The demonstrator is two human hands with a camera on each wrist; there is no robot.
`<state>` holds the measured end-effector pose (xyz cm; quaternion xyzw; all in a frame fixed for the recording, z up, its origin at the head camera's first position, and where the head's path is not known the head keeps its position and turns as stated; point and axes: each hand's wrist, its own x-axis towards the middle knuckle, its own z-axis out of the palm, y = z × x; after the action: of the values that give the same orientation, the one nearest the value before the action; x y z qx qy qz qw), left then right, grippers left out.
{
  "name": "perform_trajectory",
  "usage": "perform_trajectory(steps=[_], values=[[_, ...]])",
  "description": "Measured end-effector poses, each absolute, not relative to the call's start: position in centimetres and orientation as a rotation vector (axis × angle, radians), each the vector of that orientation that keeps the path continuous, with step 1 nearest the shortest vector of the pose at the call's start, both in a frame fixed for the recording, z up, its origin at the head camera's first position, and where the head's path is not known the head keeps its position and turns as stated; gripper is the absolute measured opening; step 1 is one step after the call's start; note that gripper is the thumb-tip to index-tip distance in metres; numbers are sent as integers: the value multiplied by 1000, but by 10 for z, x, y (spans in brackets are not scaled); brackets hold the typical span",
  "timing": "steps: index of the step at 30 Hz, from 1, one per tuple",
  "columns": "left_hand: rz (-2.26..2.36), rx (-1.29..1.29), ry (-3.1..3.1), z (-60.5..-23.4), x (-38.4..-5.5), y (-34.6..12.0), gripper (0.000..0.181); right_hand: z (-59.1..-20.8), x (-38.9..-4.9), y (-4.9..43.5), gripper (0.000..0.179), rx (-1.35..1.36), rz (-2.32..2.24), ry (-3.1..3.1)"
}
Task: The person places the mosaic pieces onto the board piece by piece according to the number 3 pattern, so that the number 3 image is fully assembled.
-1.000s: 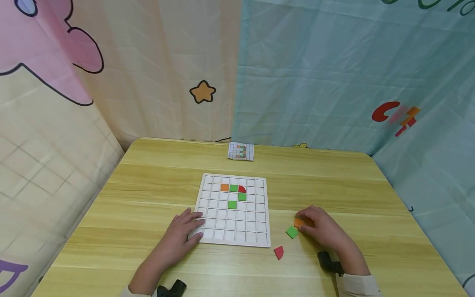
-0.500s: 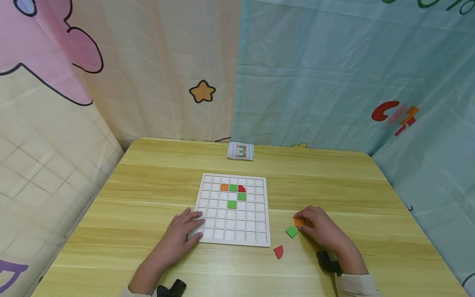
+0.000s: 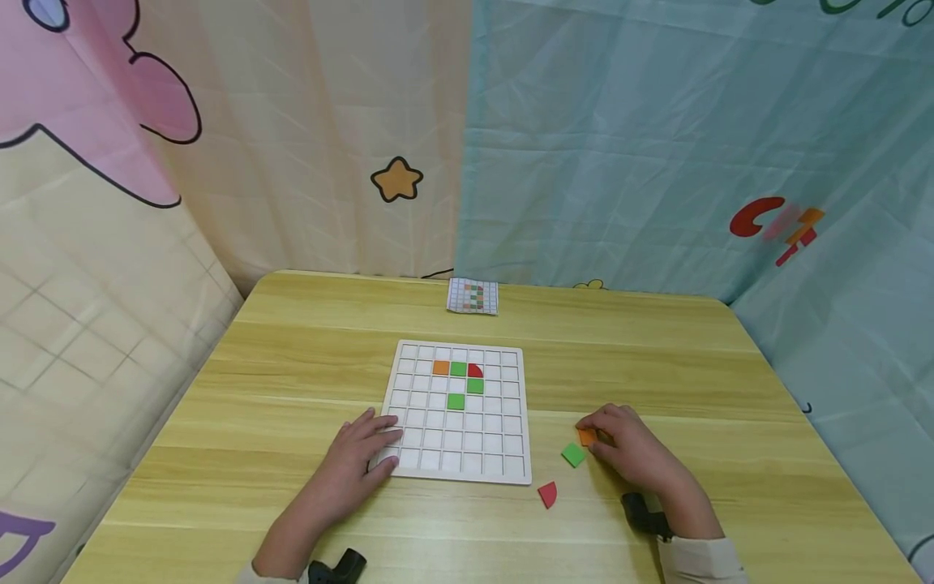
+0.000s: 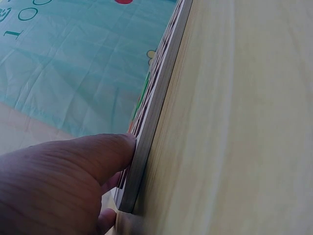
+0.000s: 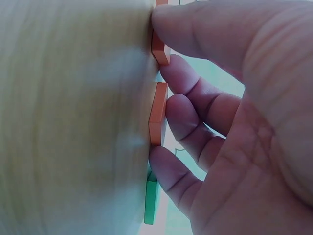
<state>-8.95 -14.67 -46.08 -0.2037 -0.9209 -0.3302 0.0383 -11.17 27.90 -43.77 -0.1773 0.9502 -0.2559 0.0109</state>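
Apparently square, the orange tile (image 3: 587, 438) pinched by the right hand (image 3: 631, 444), exposed edge towards the grid board (image 3: 453, 442).

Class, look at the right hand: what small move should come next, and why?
Probably the right hand should bring the orange tile it pinches over to the grid board: the left hand already rests on the board's edge, and the card seems to show more coloured cells than the board has.
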Motion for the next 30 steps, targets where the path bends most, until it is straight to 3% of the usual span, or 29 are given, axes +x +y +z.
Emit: perform_trajectory(steps=[30], values=[[-1012,-637,-2811,-465,-91,-147,35,-434,-113,278,24,-462,-900,2915]])
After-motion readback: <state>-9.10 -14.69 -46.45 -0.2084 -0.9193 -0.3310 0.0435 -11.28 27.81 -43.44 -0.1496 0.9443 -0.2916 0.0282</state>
